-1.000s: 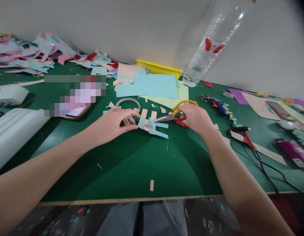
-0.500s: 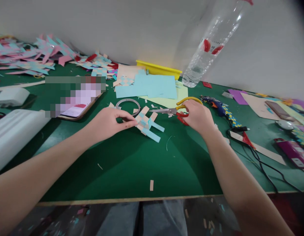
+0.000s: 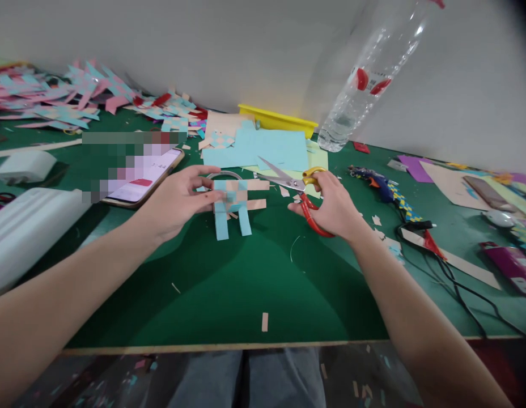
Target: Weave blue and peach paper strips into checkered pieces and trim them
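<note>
Between the thumb and fingers of my left hand is a small woven paper piece, checked in light blue and peach. Two blue strips hang from it toward me, and peach strips stick out to the right. My right hand grips a pair of scissors with one yellow and one red handle. Their blades are spread and point left, close to the ends of the peach strips. Behind the woven piece lies a ring-shaped roll, partly hidden by it and my fingers.
Blue paper sheets lie ahead by a yellow tray. A clear bottle leans at the wall. On the left are a phone, a white charger and piled woven strips. Black cables run at right.
My left hand has turned the woven piece, so its blue strips now point toward me and peach ones right. The scissors' blades have spread apart, and my right hand has shifted slightly left.
</note>
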`<action>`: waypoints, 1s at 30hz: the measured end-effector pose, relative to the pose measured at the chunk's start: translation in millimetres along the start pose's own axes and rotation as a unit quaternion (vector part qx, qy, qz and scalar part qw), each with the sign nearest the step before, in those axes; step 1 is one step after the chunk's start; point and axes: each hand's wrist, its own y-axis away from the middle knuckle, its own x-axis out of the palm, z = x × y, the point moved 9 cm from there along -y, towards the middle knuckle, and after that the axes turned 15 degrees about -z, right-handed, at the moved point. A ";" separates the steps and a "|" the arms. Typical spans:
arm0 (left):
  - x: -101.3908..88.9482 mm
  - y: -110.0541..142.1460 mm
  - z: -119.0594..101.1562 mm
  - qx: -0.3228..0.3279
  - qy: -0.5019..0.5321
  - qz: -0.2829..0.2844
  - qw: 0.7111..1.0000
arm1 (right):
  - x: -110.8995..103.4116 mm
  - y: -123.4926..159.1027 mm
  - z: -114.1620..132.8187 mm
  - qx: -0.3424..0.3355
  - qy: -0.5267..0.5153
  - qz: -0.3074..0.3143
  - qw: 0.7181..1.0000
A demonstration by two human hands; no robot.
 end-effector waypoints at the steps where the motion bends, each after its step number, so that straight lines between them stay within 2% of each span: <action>1: 1.5 -0.6 3.8 -0.025 0.028 0.008 0.999 | 2.7 1.8 4.2 -0.017 0.011 0.011 1.000; 5: 7.5 -0.9 13.3 -0.099 0.096 0.030 0.990 | 8.2 7.9 21.0 -0.074 0.044 0.024 0.996; 10: 6.9 -0.4 21.5 -0.173 0.140 -0.015 0.975 | 6.7 11.5 39.4 -0.102 0.046 0.017 0.994; 12: 9.5 1.3 23.8 -0.195 0.161 -0.012 0.968 | 6.7 12.5 44.3 -0.109 0.043 0.019 0.993; 16: 14.6 3.6 23.3 -0.197 0.199 0.019 0.960 | 6.7 13.7 49.1 -0.126 0.040 0.013 0.991; 22: 11.3 4.7 22.4 -0.193 0.192 0.007 0.962 | 7.8 15.1 48.2 -0.132 -0.005 0.008 0.991; 30: 14.2 5.5 22.5 -0.189 0.180 0.018 0.965 | 6.9 15.5 46.0 -0.122 0.005 0.014 0.992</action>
